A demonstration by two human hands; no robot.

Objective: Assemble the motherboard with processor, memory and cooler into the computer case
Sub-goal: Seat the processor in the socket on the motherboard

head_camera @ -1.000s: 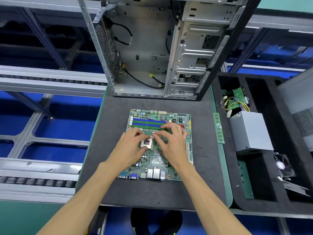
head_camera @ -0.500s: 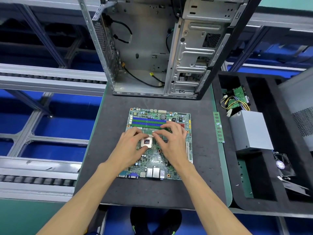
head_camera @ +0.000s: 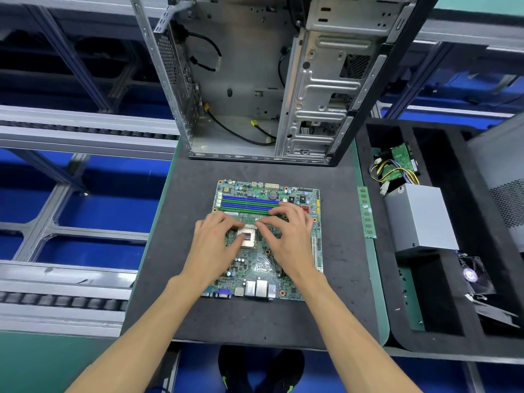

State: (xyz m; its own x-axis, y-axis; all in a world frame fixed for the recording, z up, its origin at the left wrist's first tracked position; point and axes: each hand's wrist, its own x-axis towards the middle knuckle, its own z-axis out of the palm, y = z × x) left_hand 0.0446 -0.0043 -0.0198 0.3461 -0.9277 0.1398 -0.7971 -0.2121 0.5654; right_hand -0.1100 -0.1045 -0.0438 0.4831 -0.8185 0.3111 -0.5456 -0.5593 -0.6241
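Note:
The green motherboard lies flat on the dark mat, its blue and green memory slots at the far side. The processor sits in the socket at the board's middle. My left hand rests at the socket's left, fingertips at its far edge and thumb at its near-left corner. My right hand rests at the socket's right, fingertips touching the frame and the board. Neither hand clearly grips anything. The open metal computer case stands behind the board. A green memory stick lies to the right.
A black foam tray on the right holds a grey power supply with coloured cables and a small fan. Loose black cables with yellow plugs hang inside the case. Conveyor rails run along the left.
Both hands stay at the socket; the fingertips have shifted only slightly around the processor.

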